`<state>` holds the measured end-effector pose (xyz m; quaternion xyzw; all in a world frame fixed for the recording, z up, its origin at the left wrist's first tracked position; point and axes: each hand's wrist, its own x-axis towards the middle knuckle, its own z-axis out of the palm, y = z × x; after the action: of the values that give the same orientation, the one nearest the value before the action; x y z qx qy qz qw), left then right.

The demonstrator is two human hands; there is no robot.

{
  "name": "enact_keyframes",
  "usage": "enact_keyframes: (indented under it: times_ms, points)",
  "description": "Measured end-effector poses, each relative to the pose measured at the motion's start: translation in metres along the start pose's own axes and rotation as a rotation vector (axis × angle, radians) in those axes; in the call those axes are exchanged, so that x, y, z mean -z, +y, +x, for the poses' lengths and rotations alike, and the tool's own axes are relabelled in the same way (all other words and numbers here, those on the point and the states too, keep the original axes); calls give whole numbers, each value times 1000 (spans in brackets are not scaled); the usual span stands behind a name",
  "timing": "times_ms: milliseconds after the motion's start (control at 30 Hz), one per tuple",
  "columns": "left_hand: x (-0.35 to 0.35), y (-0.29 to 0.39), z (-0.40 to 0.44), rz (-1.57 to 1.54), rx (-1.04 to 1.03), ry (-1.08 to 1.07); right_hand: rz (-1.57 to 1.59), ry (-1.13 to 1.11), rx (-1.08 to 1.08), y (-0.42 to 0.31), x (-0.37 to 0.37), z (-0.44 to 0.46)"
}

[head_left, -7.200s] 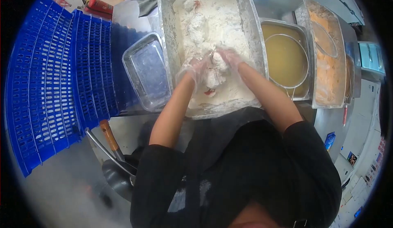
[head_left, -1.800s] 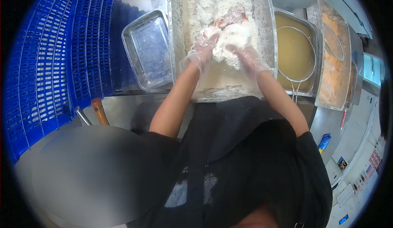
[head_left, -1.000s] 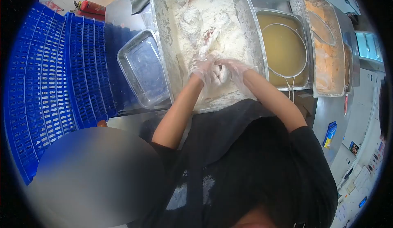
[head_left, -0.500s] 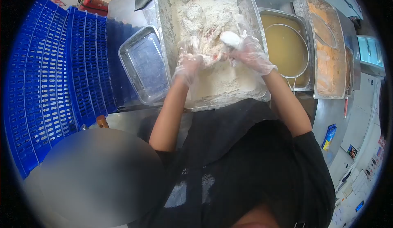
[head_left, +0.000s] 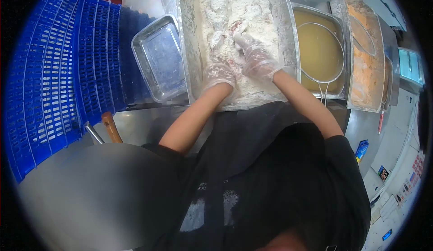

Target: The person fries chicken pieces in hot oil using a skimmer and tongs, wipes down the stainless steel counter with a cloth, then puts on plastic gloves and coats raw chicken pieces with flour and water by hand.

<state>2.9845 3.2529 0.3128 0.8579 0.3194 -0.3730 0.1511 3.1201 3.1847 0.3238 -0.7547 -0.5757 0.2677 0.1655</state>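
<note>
A deep metal tub [head_left: 292, 34] holds white flour [head_left: 257, 14] and several flour-coated lumps of what looks like raw meat [head_left: 218, 8], pink in places. My left hand [head_left: 219, 74], in a clear plastic glove, is low in the tub's near half, its fingers sunk among flour and lumps and mostly hidden. Just to the right, my right hand [head_left: 258, 58], gloved and dusted white, reaches forward with fingers stretched out on the floured lumps. Flour hides whatever lies under both hands.
Right of the tub sits a pan of yellowish liquid [head_left: 315, 48] with a wire strainer [head_left: 341, 66] in it. Beyond it stands a clear bin of orange-toned crumbs [head_left: 361, 77]. On the left are a shallow metal tray [head_left: 160, 66] and blue crates [head_left: 97, 48].
Both hands have gone down into the flour and closer together. The white-coated piece by my right hand is no longer raised. The view has shifted slightly.
</note>
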Motion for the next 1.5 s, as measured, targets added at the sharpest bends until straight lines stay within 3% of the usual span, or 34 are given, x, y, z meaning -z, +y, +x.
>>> enact_keyframes:
  times_ms: [133,167,200,233,267,333,367,400,433,467,500,533,600,633,700,800,833,900,933,1000,1033,1100,1133,1200,1267,1333,1367,1433,1500]
  points:
    - [-19,4,17,-226,-38,147,125,12,-94,9,-11,-1]
    - [-15,3,14,-220,-42,149,213,-62,-311,2,3,-3]
    - [-13,-3,10,-159,-282,225,302,-137,-529,0,11,-5]
    - [-10,-9,6,-98,-522,297,305,-133,-534,10,6,-3]
    - [-4,-19,0,-93,-528,295,276,-41,-592,29,-3,0]
    - [11,-40,-12,-1093,-130,-228,250,51,-658,46,-5,-8]
    - [16,-48,-10,-1393,-65,-360,378,230,-584,47,-1,-16]
    - [32,-43,-15,-1397,-63,-361,501,406,-497,38,10,-21]
    - [49,-37,-22,-704,-160,-224,502,398,-492,28,23,-23]
    - [59,-31,-25,-6,-235,-86,378,130,-549,3,48,-25]
    - [27,-31,-6,-93,-169,202,248,-133,-597,-10,61,-26]
    - [9,-32,6,-91,-169,202,250,-133,-597,7,31,-27]
    - [-17,-30,22,-153,-142,269,-668,241,372,52,-53,-36]
    - [-27,-29,32,-154,-140,269,-668,240,375,42,-49,-37]
    - [-33,-29,40,-212,-187,277,-223,-340,-141,7,-36,-37]
    - [-1,-24,21,-241,-108,124,-195,-288,-69,6,-51,-22]
    - [-25,-36,45,-341,-147,237,-199,-282,-65,12,-49,-19]
    - [6,-34,19,-404,-129,223,237,-447,-101,2,-26,-20]
    - [18,-33,8,-467,-111,210,237,-444,-103,9,-28,-21]
    - [15,-42,-1,-546,-153,239,757,-134,-164,18,-26,-25]
    - [14,-48,-5,-624,-195,266,759,-130,-165,23,-25,-23]
    - [7,-61,-7,-613,-295,237,163,-375,-107,7,8,-19]
    - [3,-66,-6,-605,-392,212,167,-366,-114,2,15,-22]
    - [-7,-75,-2,-629,-488,271,458,-122,-194,-8,22,-30]
    - [-4,-70,-5,-660,-576,335,413,-87,-244,19,-6,-25]
    - [16,-44,-17,-1634,-240,67,372,-57,-295,20,-4,-27]
    - [15,-42,-15,-1632,-245,69,468,-41,-315,4,18,-33]
    - [9,-40,-9,-2020,-388,43,560,-22,-333,1,30,-35]
    - [14,-32,-17,-2135,-323,2,511,66,-209,8,28,-33]
